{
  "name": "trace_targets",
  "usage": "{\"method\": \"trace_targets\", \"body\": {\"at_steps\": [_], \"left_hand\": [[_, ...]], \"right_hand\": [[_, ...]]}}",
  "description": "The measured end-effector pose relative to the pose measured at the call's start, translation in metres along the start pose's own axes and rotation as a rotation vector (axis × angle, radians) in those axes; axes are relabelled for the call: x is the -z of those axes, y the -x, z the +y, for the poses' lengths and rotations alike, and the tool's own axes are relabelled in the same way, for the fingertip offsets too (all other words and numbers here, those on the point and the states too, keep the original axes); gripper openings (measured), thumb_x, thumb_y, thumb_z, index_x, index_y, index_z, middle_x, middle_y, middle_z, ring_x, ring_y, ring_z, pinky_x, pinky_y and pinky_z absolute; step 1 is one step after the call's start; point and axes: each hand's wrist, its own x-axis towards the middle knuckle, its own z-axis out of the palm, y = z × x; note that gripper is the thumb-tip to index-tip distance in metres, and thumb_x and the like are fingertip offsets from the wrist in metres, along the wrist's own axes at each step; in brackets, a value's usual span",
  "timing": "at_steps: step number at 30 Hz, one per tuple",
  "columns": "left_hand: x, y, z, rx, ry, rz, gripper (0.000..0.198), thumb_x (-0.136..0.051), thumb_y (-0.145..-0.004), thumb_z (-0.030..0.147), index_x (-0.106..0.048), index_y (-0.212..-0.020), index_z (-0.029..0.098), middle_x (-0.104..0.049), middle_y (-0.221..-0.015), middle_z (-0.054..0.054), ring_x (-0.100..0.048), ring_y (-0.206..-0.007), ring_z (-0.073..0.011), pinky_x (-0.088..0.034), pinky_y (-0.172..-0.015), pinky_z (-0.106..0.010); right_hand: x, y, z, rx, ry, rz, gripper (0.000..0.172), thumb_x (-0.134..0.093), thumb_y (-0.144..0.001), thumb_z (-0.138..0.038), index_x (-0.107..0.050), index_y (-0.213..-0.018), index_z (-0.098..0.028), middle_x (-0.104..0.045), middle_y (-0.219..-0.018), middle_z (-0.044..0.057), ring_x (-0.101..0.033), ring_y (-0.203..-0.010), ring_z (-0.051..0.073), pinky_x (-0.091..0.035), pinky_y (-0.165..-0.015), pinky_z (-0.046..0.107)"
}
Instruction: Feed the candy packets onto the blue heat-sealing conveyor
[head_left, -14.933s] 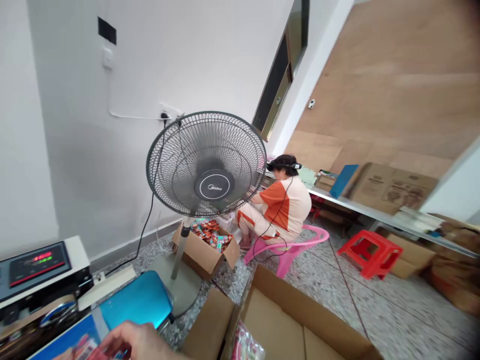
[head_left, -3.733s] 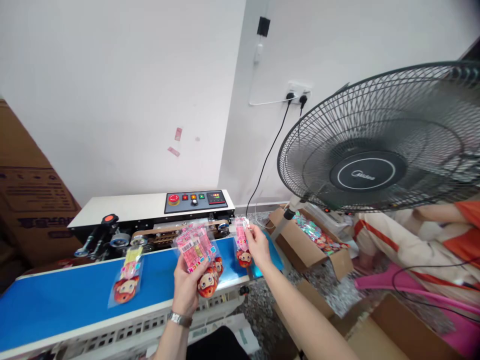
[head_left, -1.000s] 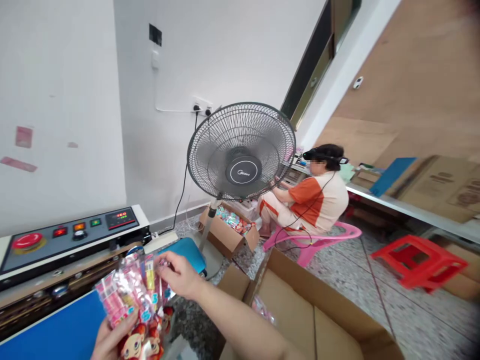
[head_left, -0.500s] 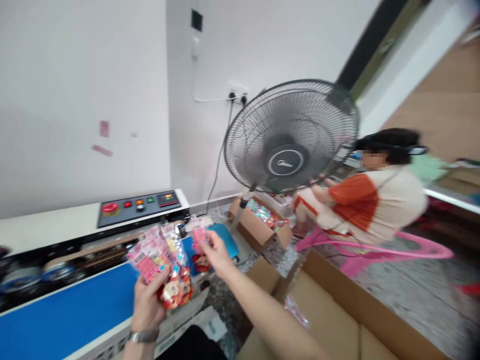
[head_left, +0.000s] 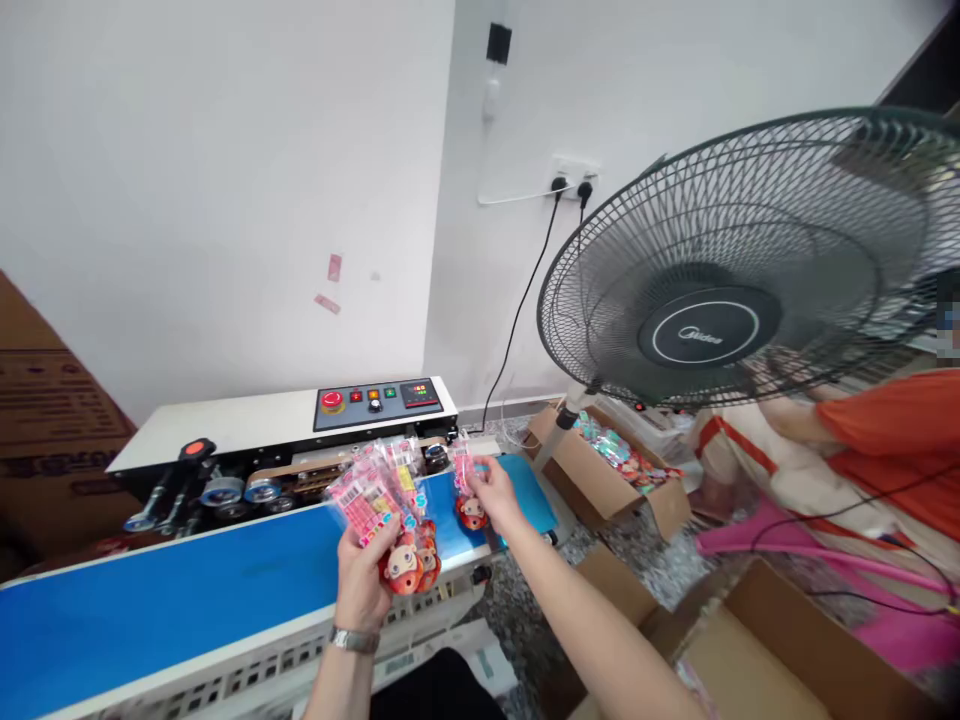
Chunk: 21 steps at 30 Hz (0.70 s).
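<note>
My left hand (head_left: 364,580), with a metal watch on the wrist, is closed round a fanned bunch of clear plastic packets (head_left: 405,565). They have pink printed tops and a red-haired cartoon face at the bottom. To the right, my right hand (head_left: 495,495) pinches the pink top of one more such packet (head_left: 472,512), apart from the bunch. This single packet hangs over the right end of the blue conveyor belt (head_left: 247,555). Both hands are above the belt, near the rollers of a band sealing machine (head_left: 285,420).
A control panel (head_left: 379,402) with a red button tops the machine. A large fan (head_left: 705,320) stands at the right. Behind its pole is a carton (head_left: 570,480) of packets; a bigger open carton (head_left: 757,650) is nearer. A person in an orange sleeve (head_left: 892,430) sits at the right edge.
The view has swung left, so the machine, fan and hands appear further right, and the person is partly cut off. Both hands keep hold of their packets.
</note>
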Motion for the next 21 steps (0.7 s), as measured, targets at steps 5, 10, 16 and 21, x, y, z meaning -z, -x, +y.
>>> {"method": "trace_targets", "body": {"at_steps": [5,10,16,21], "left_hand": [[-0.005,0.001,-0.002,-0.002,0.008,0.005,0.045,-0.084,-0.046,0.02,-0.062,-0.085,0.012,-0.071,-0.072,-0.003,-0.065,-0.058,-0.0169,-0.055,-0.056,-0.029],[-0.007,0.002,-0.007,-0.021,-0.009,-0.033,0.045,-0.083,-0.049,0.02,-0.062,-0.088,0.013,-0.071,-0.074,-0.003,-0.066,-0.06,-0.0176,-0.056,-0.059,-0.029],[-0.008,0.004,-0.015,-0.008,-0.032,-0.092,0.043,-0.082,-0.053,0.021,-0.062,-0.091,0.014,-0.072,-0.079,-0.004,-0.066,-0.061,-0.0159,-0.054,-0.059,-0.027],[-0.011,0.006,-0.017,0.013,-0.003,-0.119,0.04,-0.081,-0.054,0.021,-0.064,-0.089,0.014,-0.072,-0.077,-0.003,-0.066,-0.063,-0.0165,-0.054,-0.063,-0.028]], "right_hand": [[-0.006,-0.002,-0.006,-0.011,0.082,-0.021,0.028,-0.053,-0.072,-0.026,-0.055,-0.098,-0.018,-0.057,-0.061,-0.002,-0.057,-0.056,0.015,-0.044,-0.053,0.025],[-0.009,0.007,-0.028,0.076,0.179,-0.007,0.037,-0.063,-0.066,-0.026,-0.058,-0.102,-0.019,-0.064,-0.082,0.005,-0.06,-0.08,0.021,-0.045,-0.074,0.032],[-0.01,0.053,-0.065,0.206,-0.212,-0.319,0.033,-0.05,-0.08,-0.046,-0.056,-0.1,-0.02,-0.064,-0.093,0.005,-0.059,-0.085,0.018,-0.048,-0.071,0.029],[-0.008,0.058,-0.065,0.22,-0.306,-0.164,0.023,-0.053,-0.08,-0.043,-0.056,-0.085,-0.021,-0.058,-0.073,-0.001,-0.054,-0.064,0.013,-0.045,-0.06,0.025]]}}
